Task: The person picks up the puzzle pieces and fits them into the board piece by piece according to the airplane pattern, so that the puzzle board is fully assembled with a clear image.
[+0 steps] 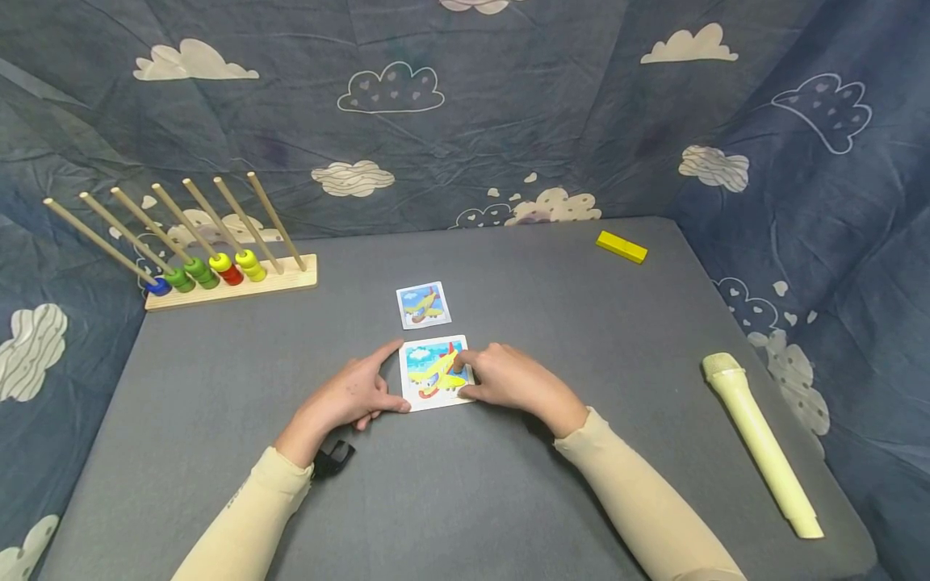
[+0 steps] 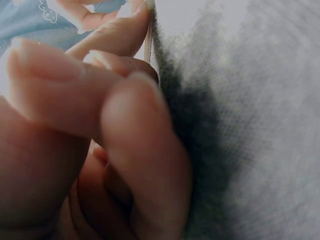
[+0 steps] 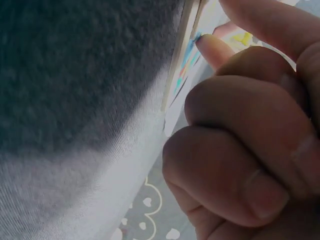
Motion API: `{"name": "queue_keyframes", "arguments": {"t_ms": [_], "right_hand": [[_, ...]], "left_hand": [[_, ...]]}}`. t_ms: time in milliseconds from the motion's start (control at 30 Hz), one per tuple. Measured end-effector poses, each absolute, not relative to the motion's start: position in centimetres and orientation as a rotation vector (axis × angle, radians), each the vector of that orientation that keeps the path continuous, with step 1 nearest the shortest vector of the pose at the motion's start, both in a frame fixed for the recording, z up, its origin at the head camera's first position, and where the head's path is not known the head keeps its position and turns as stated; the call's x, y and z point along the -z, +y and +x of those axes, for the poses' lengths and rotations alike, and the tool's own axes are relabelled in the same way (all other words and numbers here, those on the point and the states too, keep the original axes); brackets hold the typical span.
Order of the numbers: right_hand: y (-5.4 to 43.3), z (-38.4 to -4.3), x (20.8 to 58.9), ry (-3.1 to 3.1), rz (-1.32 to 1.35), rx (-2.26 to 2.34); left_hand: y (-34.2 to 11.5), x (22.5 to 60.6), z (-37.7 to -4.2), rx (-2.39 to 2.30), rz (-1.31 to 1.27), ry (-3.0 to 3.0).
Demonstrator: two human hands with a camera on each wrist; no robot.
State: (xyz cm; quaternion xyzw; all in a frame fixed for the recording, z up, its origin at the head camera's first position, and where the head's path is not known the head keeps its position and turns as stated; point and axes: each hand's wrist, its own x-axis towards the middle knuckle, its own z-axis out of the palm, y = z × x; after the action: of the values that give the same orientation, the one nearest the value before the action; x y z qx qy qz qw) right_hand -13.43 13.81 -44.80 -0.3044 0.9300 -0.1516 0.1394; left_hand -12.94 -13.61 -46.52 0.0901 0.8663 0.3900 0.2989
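Observation:
A square airplane picture puzzle with a white border lies flat on the grey table. My left hand rests at its left side, forefinger at the upper corner and thumb at the lower corner, both straight; its other fingers are bent underneath. My right hand grips the puzzle's right part between bent forefinger and thumb. Its remaining fingers are curled in beside the puzzle's edge. Whether a loose piece sits under those fingertips is hidden. Just beyond the puzzle lies a smaller card with a matching airplane picture.
At the back left stands a wooden peg rack with coloured rings on several upright rods. A yellow block lies at the back right. Along the right edge is a pale yellow toy microphone. Cloud-patterned cloth hangs behind the table.

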Motion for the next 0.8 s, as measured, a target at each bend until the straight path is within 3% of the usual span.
{"name": "queue_keyframes", "arguments": {"t_ms": [800], "right_hand": [[13.50,-13.31,45.12,2.720,-0.823,0.495]], "left_hand": [[-13.75,46.73,-12.96,-1.067,0.245,2.290]]}}
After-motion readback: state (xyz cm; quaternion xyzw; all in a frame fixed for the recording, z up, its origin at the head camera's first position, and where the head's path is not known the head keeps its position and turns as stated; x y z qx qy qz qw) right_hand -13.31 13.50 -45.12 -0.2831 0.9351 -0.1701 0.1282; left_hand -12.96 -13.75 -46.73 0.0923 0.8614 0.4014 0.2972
